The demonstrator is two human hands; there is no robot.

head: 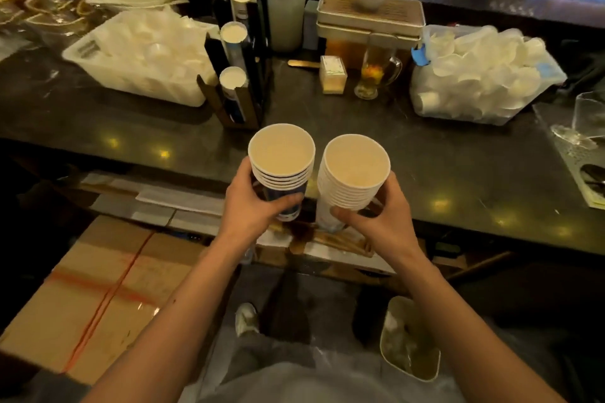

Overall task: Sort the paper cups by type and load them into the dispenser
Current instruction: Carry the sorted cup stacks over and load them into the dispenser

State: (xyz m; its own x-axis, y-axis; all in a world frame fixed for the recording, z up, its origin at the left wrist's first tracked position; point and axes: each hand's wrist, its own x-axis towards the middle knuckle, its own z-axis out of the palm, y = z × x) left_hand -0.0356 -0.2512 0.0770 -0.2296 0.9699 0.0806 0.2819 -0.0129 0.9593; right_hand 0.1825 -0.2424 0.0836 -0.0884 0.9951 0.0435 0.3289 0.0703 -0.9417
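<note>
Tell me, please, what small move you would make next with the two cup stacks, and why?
Probably carry the blue-printed stack in the left hand forward to the dispenser. Its slots already show cups with blue print, while the right hand holds a plain white stack.

blue-printed cup stack beside plain white cup stack.

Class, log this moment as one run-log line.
left hand: grips blue-printed cup stack | right hand: grips white cup stack | dispenser: not reached
</note>
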